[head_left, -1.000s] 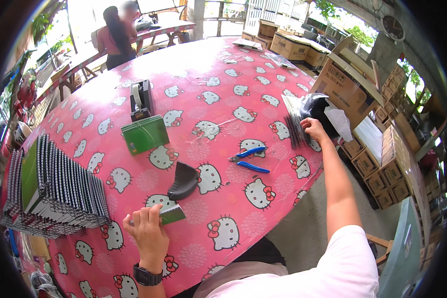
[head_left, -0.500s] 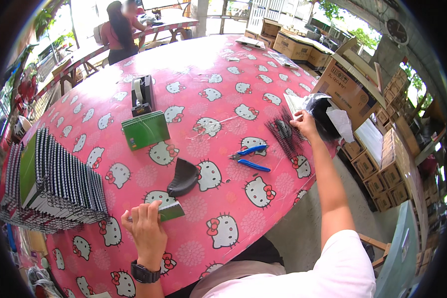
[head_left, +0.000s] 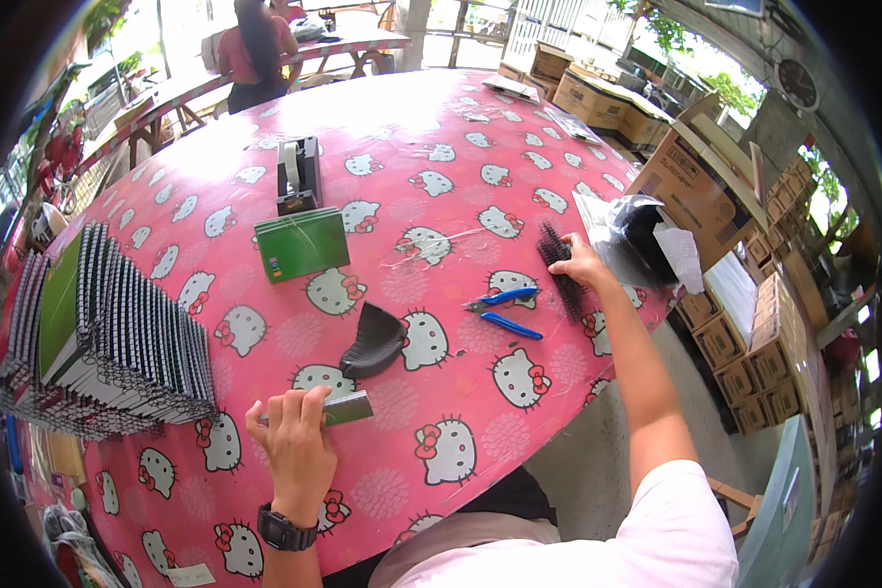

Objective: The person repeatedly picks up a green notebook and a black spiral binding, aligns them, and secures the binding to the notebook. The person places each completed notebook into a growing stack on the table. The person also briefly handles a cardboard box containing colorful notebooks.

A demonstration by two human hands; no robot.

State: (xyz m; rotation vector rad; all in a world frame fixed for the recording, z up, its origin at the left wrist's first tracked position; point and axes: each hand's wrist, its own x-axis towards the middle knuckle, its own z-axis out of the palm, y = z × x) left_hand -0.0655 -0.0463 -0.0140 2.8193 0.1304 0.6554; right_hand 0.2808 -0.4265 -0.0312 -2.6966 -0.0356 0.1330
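My left hand (head_left: 297,441) is closed around a small green-covered pad (head_left: 350,408) at the front of the table, mostly hidden under the fingers. At the right, my right hand (head_left: 586,265) has its fingers closed on a bundle of black spiral binding coils (head_left: 563,286) lying on the tabletop. Between the two hands are blue-handled cutting pliers (head_left: 505,312), jaws pointing left. Close beyond my left hand rests a curved, ridged black piece (head_left: 374,341).
A tall stack of spiral-bound notebooks (head_left: 132,343) stands at the left. Farther back are a green pad (head_left: 302,245) and a black tape dispenser (head_left: 298,174). A black-and-clear plastic bag (head_left: 642,235) and a cardboard box (head_left: 696,186) sit at the right. Another person (head_left: 255,54) is across the room.
My right hand has moved slightly nearer and left, and the coils, spread out before, are now gathered more tightly. My left hand keeps its hold on the pad. The view has shifted slightly.
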